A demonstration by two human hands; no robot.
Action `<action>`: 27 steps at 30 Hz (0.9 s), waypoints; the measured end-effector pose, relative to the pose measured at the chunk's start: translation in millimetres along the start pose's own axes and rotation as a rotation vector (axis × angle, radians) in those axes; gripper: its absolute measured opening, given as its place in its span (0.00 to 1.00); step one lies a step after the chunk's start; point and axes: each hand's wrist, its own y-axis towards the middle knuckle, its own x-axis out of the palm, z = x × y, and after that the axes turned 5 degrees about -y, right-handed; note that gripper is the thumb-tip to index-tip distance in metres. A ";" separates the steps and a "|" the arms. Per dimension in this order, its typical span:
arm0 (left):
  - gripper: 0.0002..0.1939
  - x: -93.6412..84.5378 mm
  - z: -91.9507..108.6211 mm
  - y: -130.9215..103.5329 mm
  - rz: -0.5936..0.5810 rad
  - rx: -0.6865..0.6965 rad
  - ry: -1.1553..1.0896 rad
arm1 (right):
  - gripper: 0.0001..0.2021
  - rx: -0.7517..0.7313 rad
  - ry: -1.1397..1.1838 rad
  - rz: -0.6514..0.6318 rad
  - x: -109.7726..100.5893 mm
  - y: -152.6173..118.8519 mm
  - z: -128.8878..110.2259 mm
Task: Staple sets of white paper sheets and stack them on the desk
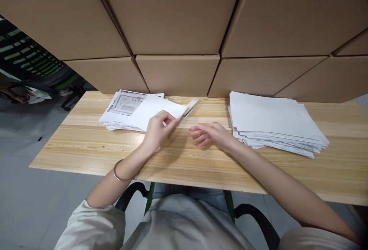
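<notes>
Two hands are over the wooden table (pixel 86 146); the left hand (pixel 159 129) pinches the near right corner of a white sheet (pixel 156 110) between thumb and fingers; whether that is one leaf or several together I cannot tell. The sheet lies slantwise over the left pile (pixel 125 106), covering its right part; beside it a printed page with a dark border shows on the pile, the other edges fanning out unevenly below. Just beyond the held corner a slim beige tool (pixel 191 107) lies at a slant; its far end points toward the boxes (pixel 176 75).

The right hand (pixel 205 133) is half open, fingers loosely curled and thumb close to the forefinger; it is between the two piles, apart from the sheet; whether it touches the table I cannot tell. The right pile (pixel 276 115) is thicker, with a blank page on top and ragged edges toward the person; the right forearm passes near its lower left corner.

Brown boxes stand stacked along the table's far edge; a bangle (pixel 116 171) circles the left forearm; black armrests (pixel 254 217) show at the person's sides.
</notes>
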 end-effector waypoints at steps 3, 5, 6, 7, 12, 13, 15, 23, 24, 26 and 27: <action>0.09 22.4 5.6 -17.8 -0.158 0.178 0.033 | 0.18 -0.039 0.010 0.071 7.7 3.1 4.4; 0.09 33.6 8.4 -27.6 -0.280 0.294 0.053 | 0.18 -0.109 -0.006 0.137 6.0 5.1 8.1; 0.09 36.9 9.0 -30.6 -0.326 0.362 0.065 | 0.18 -0.139 -0.030 0.174 2.8 5.8 9.4; 0.09 38.3 9.0 -32.1 -0.353 0.420 0.076 | 0.19 -0.157 -0.081 0.216 -1.9 6.1 10.1; 0.11 22.2 1.1 -19.3 -0.025 0.430 0.178 | 0.20 -0.178 -0.466 0.352 -34.3 0.8 2.3; 0.15 17.0 -1.8 -14.6 0.084 0.376 0.195 | 0.20 -0.179 -0.492 0.356 -39.9 -1.5 -0.8; 0.22 7.8 -7.6 -5.4 0.224 0.247 0.174 | 0.20 -0.171 -0.501 0.368 -48.3 -6.9 -7.3; 0.23 -7.2 -7.8 13.4 0.047 -0.250 -0.454 | 0.17 -0.131 -0.378 0.323 -67.4 -23.9 -22.7; 0.22 -8.4 -6.0 13.4 0.009 -0.297 -0.486 | 0.17 -0.141 -0.389 0.322 -70.1 -24.6 -23.0; 0.21 -10.5 -3.0 12.7 -0.040 -0.362 -0.514 | 0.18 -0.144 -0.418 0.320 -75.1 -25.9 -23.5; 0.21 -11.1 -1.9 12.2 -0.056 -0.379 -0.526 | 0.18 -0.135 -0.431 0.315 -77.0 -26.7 -24.0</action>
